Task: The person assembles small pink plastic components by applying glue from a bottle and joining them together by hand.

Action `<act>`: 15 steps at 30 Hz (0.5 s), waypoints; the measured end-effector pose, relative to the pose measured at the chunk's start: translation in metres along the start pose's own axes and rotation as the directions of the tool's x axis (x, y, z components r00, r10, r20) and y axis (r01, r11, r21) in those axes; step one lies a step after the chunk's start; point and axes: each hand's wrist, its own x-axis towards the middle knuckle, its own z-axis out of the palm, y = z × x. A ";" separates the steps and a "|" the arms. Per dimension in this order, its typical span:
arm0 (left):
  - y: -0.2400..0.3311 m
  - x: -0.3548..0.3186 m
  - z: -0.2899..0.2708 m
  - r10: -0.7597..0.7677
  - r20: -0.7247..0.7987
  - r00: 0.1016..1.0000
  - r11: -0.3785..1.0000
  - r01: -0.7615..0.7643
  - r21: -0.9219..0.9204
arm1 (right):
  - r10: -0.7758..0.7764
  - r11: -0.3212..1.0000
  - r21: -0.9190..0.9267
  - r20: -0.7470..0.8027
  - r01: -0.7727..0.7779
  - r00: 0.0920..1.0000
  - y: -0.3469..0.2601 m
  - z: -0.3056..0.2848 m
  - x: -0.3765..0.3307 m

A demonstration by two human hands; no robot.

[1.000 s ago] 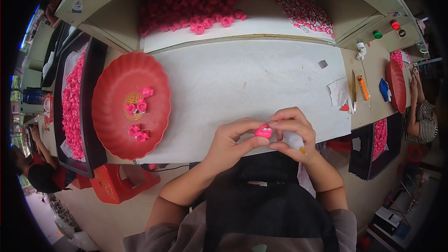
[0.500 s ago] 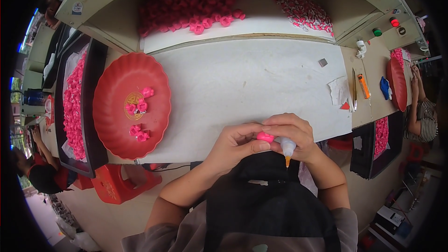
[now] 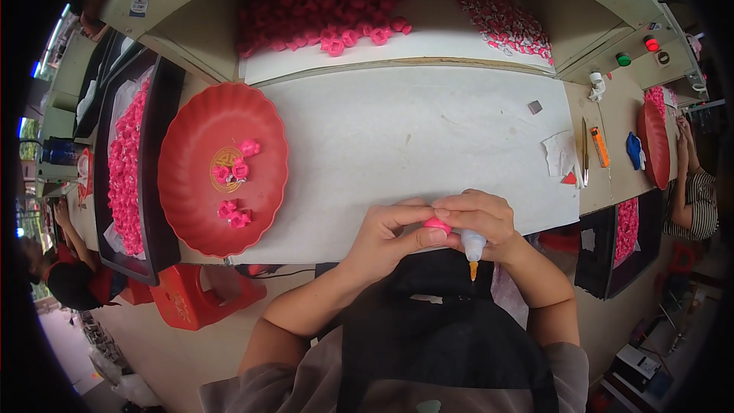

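Close to my body, at the front edge of the white paper sheet (image 3: 367, 138), my two hands meet over a small pink plastic piece (image 3: 436, 225). My left hand (image 3: 396, 231) pinches it between thumb and fingers. My right hand (image 3: 483, 223) is closed round a translucent glue bottle (image 3: 472, 244), its amber needle tip pointing down toward my apron. The right fingers also rest on the pink piece, covering part of it. To the left, a red scalloped bowl (image 3: 264, 118) holds several similar pink pieces (image 3: 241, 171).
Heaps of pink pieces (image 3: 329, 0) and smaller pink-and-white parts (image 3: 508, 23) lie on the shelf ahead. A black tray (image 3: 157, 183) stands left. At right are a crumpled tissue (image 3: 560, 154), a small metal block (image 3: 535, 107), a brush (image 3: 585, 153) and an orange tube (image 3: 599, 147). Other people work on both sides.
The whole view has shifted slightly. Both hands keep nearly the same pose, with the pink piece and the glue bottle still in them.
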 end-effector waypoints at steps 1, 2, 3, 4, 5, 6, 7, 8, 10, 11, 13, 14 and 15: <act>0.004 0.000 0.000 -0.011 0.004 1.000 1.000 0.011 -0.001 | -0.005 1.000 0.001 0.000 0.005 1.000 -0.001 0.000 0.001; 0.006 -0.007 0.004 -0.005 0.000 1.000 1.000 0.005 0.005 | -0.010 1.000 -0.017 0.013 0.010 1.000 -0.007 0.000 0.002; 0.008 -0.007 0.005 -0.052 -0.009 0.999 0.997 0.051 -0.065 | -0.054 0.998 -0.037 0.024 0.055 0.998 -0.001 -0.002 0.012; 0.010 -0.010 0.007 -0.094 -0.017 0.995 0.987 0.091 -0.133 | -0.031 0.999 -0.042 0.036 0.032 0.999 -0.005 -0.002 0.008; 0.008 -0.007 0.006 -0.062 -0.040 0.997 0.986 0.055 -0.156 | -0.037 0.998 -0.052 0.041 0.039 0.998 -0.002 0.000 0.004; 0.000 -0.004 -0.001 -0.053 -0.002 0.999 0.996 0.053 -0.078 | -0.022 0.999 -0.030 0.021 0.022 1.000 0.002 0.002 0.003; -0.003 0.000 -0.003 -0.062 0.010 0.998 0.992 0.063 -0.113 | 0.008 1.000 -0.010 0.006 -0.008 1.000 0.004 0.002 0.002; -0.009 0.002 -0.004 -0.036 0.006 0.999 0.995 0.036 -0.096 | 0.003 1.000 -0.015 0.007 -0.003 1.000 0.004 0.002 0.001; -0.006 0.000 -0.003 -0.020 -0.008 1.000 0.995 0.019 -0.094 | -0.026 1.000 -0.010 0.018 0.026 1.000 0.002 0.002 0.006; -0.006 -0.001 -0.003 -0.019 -0.003 1.000 0.996 0.019 -0.088 | -0.032 0.999 -0.019 0.015 0.032 0.999 0.000 0.002 0.008; -0.004 -0.003 -0.002 -0.001 -0.019 1.000 0.996 -0.001 -0.088 | -0.051 0.998 -0.024 0.017 0.052 0.999 -0.003 0.002 0.011; -0.003 -0.004 -0.001 -0.002 -0.022 1.000 0.995 0.000 -0.098 | -0.040 0.999 -0.023 0.026 0.041 0.999 -0.005 0.001 0.012; -0.003 -0.006 0.000 0.010 -0.025 1.000 0.995 -0.012 -0.094 | -0.026 0.999 -0.024 0.035 0.027 0.999 -0.006 0.000 0.012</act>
